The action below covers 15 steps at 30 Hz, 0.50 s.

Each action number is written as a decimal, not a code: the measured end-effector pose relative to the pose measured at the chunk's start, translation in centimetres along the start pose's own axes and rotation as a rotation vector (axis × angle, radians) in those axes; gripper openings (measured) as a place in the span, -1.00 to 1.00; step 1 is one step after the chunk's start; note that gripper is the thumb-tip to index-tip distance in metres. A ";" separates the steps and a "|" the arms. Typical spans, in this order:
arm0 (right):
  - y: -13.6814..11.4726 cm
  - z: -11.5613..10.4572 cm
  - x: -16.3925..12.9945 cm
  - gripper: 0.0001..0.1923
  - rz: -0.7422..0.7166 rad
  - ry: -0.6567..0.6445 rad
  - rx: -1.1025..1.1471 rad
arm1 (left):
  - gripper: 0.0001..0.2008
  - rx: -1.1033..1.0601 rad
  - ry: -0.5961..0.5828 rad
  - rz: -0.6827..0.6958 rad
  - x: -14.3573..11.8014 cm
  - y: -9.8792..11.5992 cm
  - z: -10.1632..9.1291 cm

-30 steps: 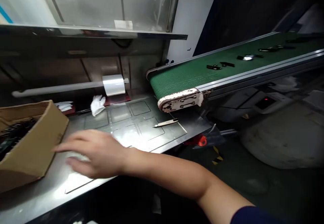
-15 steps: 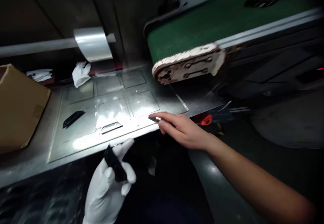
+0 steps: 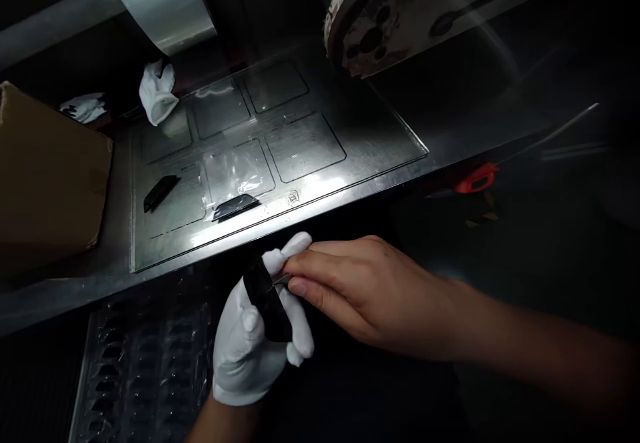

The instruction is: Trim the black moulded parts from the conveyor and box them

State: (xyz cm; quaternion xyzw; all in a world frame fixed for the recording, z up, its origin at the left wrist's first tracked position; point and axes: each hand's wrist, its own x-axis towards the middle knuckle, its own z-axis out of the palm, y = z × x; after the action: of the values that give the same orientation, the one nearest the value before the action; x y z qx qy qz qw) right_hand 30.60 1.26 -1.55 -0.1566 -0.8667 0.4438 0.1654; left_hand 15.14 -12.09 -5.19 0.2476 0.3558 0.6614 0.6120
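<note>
On my side of the metal bench (image 3: 60, 296), my bare right hand (image 3: 370, 289) sits beside my white-gloved left hand (image 3: 245, 356), whose fingers curl around a black part (image 3: 269, 304), while my right thumb and forefinger pinch a slim metal tool (image 3: 283, 280) with its tip at that part's edge.

Grey metal tabletop (image 3: 470, 126) with a straight front edge, running obliquely across the view; white glare (image 3: 325, 186) is concentrated along its near side. Behind it, a dark wall (image 3: 280, 9) recedes into shadow. Upper right: rounded conveyor end frame (image 3: 410, 39) with chipped white paint, above the tabletop. Lower right: dim, dark greenish floor (image 3: 530, 256) bearing a pale yellowish-and-black marking (image 3: 491, 216). Illumination is uneven, the margins nearly black.
</note>
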 end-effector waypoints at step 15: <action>0.3 -0.1 -1.0 -0.72 -0.099 -0.103 -0.122 | -0.59 -0.103 -0.077 -0.131 -1.0 0.1 -0.4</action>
State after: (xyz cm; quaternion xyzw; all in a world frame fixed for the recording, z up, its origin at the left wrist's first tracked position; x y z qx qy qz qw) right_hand 31.62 1.07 -1.90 -0.1005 -0.9061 0.3890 0.1324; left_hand 14.89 -13.15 -5.21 0.2172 0.3130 0.6275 0.6790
